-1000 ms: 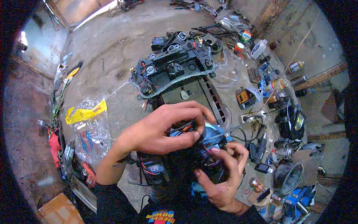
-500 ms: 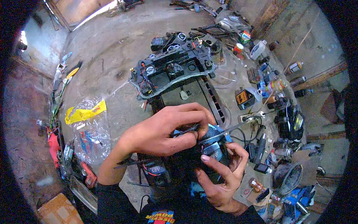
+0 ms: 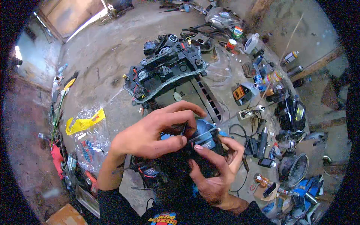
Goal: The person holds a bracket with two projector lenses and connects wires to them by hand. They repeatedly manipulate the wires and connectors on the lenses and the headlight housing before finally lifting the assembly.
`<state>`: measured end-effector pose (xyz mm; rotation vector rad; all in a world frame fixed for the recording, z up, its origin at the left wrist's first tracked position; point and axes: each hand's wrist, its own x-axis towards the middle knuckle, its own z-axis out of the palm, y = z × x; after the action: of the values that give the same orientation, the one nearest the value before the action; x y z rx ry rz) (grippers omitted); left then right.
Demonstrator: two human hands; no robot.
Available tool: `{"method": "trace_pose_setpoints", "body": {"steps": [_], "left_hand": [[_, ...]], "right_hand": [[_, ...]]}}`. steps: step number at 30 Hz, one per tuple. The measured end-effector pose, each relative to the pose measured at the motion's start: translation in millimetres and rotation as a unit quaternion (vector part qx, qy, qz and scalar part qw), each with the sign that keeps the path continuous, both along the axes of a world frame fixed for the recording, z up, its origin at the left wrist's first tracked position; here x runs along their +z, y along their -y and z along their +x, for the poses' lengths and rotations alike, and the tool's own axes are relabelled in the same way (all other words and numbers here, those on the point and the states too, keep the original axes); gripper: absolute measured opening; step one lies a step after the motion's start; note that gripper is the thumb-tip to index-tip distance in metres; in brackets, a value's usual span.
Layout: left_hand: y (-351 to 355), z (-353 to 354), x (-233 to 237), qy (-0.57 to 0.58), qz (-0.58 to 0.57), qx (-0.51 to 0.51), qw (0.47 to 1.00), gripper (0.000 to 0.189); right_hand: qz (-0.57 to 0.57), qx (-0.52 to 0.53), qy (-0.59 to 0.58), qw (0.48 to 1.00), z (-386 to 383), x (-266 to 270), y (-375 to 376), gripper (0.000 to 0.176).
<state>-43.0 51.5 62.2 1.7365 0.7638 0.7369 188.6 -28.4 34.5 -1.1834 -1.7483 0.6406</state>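
Observation:
A black lamp unit [image 3: 207, 144] with a bluish, glossy top and a light-lettered label sits low in front of me. My right hand [image 3: 217, 170] curls around its near right side, thumb and fingers against the body. My left hand [image 3: 159, 131] bends over its left edge, finger and thumb pinched near the rim; whatever they grip is dark and mostly hidden. To the lower left lies a second black unit [image 3: 150, 171] with a similar label and a red wire. Beyond my hands, a black headlight housing [image 3: 165, 71] with loose wires rests on the floor.
A clear plastic bag with a yellow strip [image 3: 86, 122] lies at left. On the right are a black bottle with an orange label [image 3: 240, 93], a power strip [image 3: 249, 112], a heat gun [image 3: 262, 142] and a round metal rim [image 3: 298, 170]. Several bottles line the wall.
The view has shifted slightly. My left finger and thumb have moved along the rim of the lamp unit, and the dark strip seen between them shows less. My right hand keeps its hold.

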Motion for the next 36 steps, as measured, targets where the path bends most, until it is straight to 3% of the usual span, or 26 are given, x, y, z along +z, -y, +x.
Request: {"method": "trace_pose_setpoints", "body": {"steps": [3,6,12,15,18,27,30,33,36], "left_hand": [[1.6,-0.2,0.6,-0.004,0.006,0.008,1.0,0.03],[2.5,-0.8,-2.6,-0.007,0.0,0.026,1.0,0.051],[5.8,-1.5,-2.8,-0.028,0.05,0.07,0.996,0.043],[6.9,-3.6,-0.5,-0.034,-0.004,0.094,0.995,0.036],[7.1,-7.6,-1.7,-0.057,0.048,0.091,0.993,0.03],[2.2,-20.3,4.1,0.019,0.006,0.022,1.0,0.031],[-0.7,-25.3,-5.1,-0.031,0.027,0.009,0.999,0.043],[0.8,-23.1,1.7,0.002,0.0,0.014,1.0,0.045],[-0.9,-21.0,1.9,-0.052,0.042,0.016,0.998,0.047]], "right_hand": [[-0.004,-0.005,0.01,1.0,-1.7,0.8,-1.3,0.042],[0.0,-0.008,0.018,1.0,-5.0,2.9,-3.9,0.042],[0.008,0.003,0.018,1.0,-7.5,2.7,-9.0,0.042],[-0.006,0.007,0.022,1.0,-7.4,6.4,-11.1,0.042],[-0.012,0.001,0.033,0.999,-8.0,10.0,-11.7,0.043],[-0.027,-0.014,0.026,0.999,-10.3,8.6,-10.0,0.044],[-0.03,-0.018,0.018,0.999,-11.5,8.5,-10.9,0.047],[-0.022,-0.022,0.019,0.999,-12.5,6.3,-11.5,0.048],[-0.024,-0.021,0.019,0.999,-12.4,7.3,-12.1,0.046]]}}
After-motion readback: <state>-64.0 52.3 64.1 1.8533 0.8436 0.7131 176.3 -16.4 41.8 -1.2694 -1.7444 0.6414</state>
